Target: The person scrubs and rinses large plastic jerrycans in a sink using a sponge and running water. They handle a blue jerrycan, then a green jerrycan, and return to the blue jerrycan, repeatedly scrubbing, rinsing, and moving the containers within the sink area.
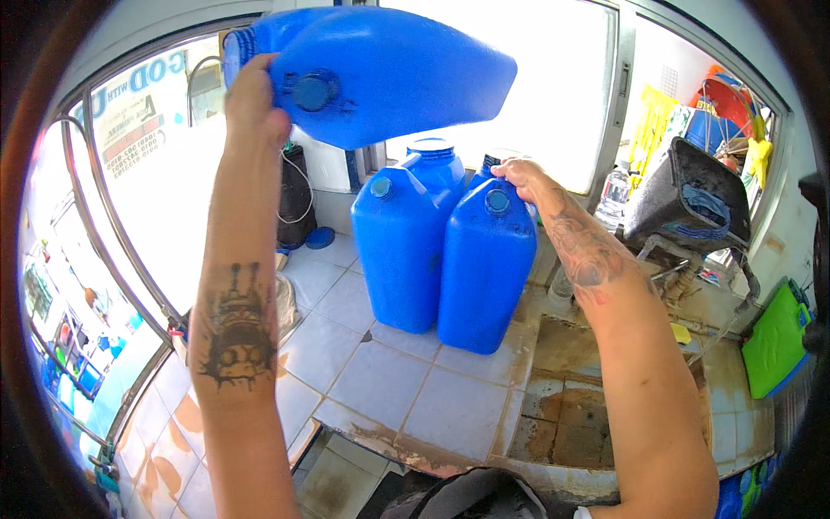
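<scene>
My left hand point(256, 107) is raised and grips a blue plastic jerrycan point(402, 78) at its neck end. That jerrycan lies on its side in the air, its wide screw cap to the left and a small dark cap facing me. My right hand point(519, 175) is closed at the top of a second blue jerrycan point(489, 279), which stands upright on the tiles; the handle is hidden under my fingers. Against its left side stands a third blue jerrycan point(399, 253), also upright, with a small cap and a wide neck behind.
A tiled ledge point(382, 376) carries the jerrycans, with a stained sunken basin point(561, 415) at right. Beyond it are a black plastic bin point(687, 194), a clear bottle point(613, 194) and a green jerrycan point(778, 344). A blue lid point(320, 238) lies behind, near glass panels.
</scene>
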{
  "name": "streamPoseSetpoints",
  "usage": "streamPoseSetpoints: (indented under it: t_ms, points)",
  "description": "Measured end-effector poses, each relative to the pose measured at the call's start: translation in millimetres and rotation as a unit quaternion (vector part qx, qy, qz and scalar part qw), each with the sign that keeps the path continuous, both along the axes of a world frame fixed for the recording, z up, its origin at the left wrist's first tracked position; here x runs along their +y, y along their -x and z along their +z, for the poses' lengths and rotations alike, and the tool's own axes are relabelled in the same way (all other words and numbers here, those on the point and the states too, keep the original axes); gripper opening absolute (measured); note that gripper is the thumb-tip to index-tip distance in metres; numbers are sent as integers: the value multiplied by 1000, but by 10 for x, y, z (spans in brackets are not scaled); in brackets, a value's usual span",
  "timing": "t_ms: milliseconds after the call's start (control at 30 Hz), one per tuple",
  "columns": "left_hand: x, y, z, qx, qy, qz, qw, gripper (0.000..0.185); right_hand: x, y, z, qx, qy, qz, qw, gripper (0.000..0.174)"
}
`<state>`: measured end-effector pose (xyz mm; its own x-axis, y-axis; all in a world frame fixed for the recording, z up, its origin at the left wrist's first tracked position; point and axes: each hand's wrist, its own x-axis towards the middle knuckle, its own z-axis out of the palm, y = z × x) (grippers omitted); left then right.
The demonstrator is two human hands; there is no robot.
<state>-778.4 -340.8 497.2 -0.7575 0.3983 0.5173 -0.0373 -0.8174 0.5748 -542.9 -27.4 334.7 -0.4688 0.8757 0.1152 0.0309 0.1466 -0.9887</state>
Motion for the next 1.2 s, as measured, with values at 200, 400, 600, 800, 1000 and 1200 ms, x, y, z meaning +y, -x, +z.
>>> streamPoseSetpoints:
  t_ms: [200, 400, 600, 800, 1000, 1200]
  points:
    - [580, -358, -450, -71, -14, -25, 997, 25, 72, -113, -72, 17, 73, 63, 995, 14]
    - [892, -1215, -775, -142, -8, -25, 990, 65, -5, -299, -197, 137, 63, 20, 988, 4]
    - [1489, -1848, -1206, -172, -102, 59, 978, 61, -523, -808, -288, 58, -138, -56, 987, 27]
    - [1625, -2133, -1194, -167, -51, 64, 983, 77, -1242, -1075, -954, -86, -453, -42, 886, 110]
    - [1563, -2373, -1197, -128, -9, 65, 990, 93, -1185, -1022, -1013, -101, -457, -48, 882, 120]
    - [1230, -1956, -1419, -142, 30, -66, 987, 88, -1640, -1300, -1142, -52, -452, -101, 885, 98]
